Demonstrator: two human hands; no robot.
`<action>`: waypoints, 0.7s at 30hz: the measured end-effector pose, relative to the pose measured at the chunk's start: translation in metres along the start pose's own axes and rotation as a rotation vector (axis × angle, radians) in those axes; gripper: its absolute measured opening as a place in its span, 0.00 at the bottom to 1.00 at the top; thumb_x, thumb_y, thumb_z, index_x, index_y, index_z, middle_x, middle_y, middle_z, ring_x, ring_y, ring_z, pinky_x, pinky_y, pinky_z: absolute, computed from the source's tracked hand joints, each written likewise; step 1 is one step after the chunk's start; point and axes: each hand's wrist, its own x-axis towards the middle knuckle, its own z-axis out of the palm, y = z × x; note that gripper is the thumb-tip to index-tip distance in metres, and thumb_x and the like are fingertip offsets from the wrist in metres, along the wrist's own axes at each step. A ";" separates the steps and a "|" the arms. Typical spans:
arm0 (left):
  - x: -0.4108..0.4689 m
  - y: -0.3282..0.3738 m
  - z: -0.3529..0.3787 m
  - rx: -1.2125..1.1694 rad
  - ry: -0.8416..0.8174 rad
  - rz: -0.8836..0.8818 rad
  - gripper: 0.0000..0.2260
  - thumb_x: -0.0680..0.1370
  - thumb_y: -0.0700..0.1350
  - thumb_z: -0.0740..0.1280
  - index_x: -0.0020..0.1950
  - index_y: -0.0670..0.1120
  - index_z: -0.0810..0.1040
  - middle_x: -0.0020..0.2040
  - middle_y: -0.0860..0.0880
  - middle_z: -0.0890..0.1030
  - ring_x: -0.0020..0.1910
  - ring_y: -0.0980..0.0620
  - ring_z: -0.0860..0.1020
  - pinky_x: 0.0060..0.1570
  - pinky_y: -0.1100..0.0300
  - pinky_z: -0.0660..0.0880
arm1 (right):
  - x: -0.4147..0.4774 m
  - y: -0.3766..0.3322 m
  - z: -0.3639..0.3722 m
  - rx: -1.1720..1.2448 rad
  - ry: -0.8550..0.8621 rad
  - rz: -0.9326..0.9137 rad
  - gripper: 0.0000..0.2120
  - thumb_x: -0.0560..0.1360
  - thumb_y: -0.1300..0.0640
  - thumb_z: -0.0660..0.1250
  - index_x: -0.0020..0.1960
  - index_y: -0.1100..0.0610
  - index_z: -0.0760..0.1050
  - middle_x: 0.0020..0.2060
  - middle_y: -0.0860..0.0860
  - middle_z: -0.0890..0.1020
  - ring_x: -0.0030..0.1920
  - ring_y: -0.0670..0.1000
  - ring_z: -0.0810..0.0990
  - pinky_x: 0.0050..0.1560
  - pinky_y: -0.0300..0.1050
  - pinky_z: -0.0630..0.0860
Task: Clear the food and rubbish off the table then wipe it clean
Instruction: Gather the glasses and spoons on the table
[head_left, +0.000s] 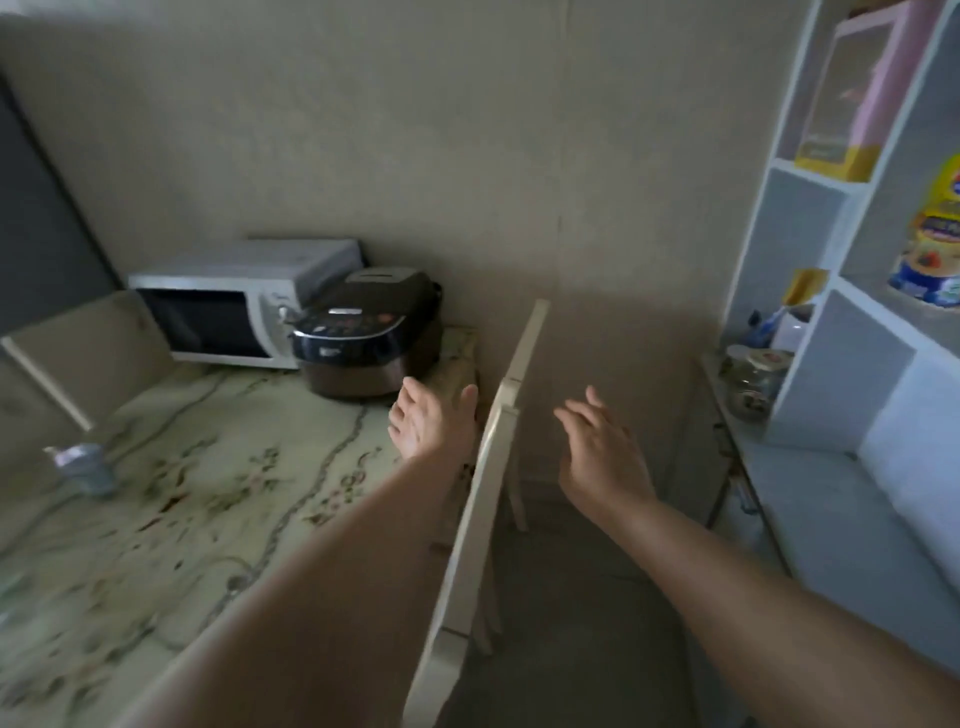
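The left hand (431, 423) is spread, fingers apart and relaxed, palm turned up. It holds nothing and hangs over the right edge of the table (234, 493), close to its far right corner. The right hand (602, 452) is also empty, with fingers straight and loosely together. It is held in the air off the table, beyond that right edge.

Between the two hands a cream wooden frame (483, 493) (it looks like a chair back) runs along the table's right edge.

Just beyond the left hand, at the far right corner, stands a dark rice cooker (363, 338). A white microwave (234, 306) sits beside it along the far edge. The table carries a pale flowered cloth with some dark smears (the picture is blurred there). A small grey cup (85, 467) stands near the table's left edge, well apart from both hands.

Further right, a white shelf unit (795, 291) holds a glass jar (756, 379) and a yellow-and-blue packet (935, 249).
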 end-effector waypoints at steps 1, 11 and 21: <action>0.000 -0.014 -0.009 0.022 0.004 -0.010 0.39 0.78 0.62 0.60 0.78 0.40 0.50 0.77 0.42 0.58 0.75 0.41 0.57 0.73 0.47 0.55 | 0.002 -0.011 0.006 0.019 -0.018 -0.014 0.27 0.74 0.63 0.56 0.74 0.56 0.61 0.74 0.49 0.62 0.77 0.49 0.48 0.73 0.47 0.51; 0.016 -0.174 -0.128 0.108 0.129 -0.300 0.29 0.82 0.53 0.56 0.78 0.41 0.51 0.77 0.43 0.59 0.74 0.42 0.57 0.73 0.49 0.57 | 0.003 -0.158 0.093 0.132 -0.224 -0.246 0.24 0.76 0.63 0.56 0.72 0.56 0.63 0.72 0.51 0.65 0.76 0.53 0.53 0.75 0.47 0.53; 0.019 -0.282 -0.206 0.054 0.180 -0.398 0.21 0.83 0.48 0.55 0.75 0.44 0.60 0.73 0.45 0.66 0.71 0.46 0.62 0.65 0.50 0.65 | -0.014 -0.237 0.156 0.118 -0.425 -0.244 0.24 0.78 0.62 0.53 0.74 0.56 0.60 0.74 0.52 0.62 0.75 0.51 0.55 0.74 0.45 0.53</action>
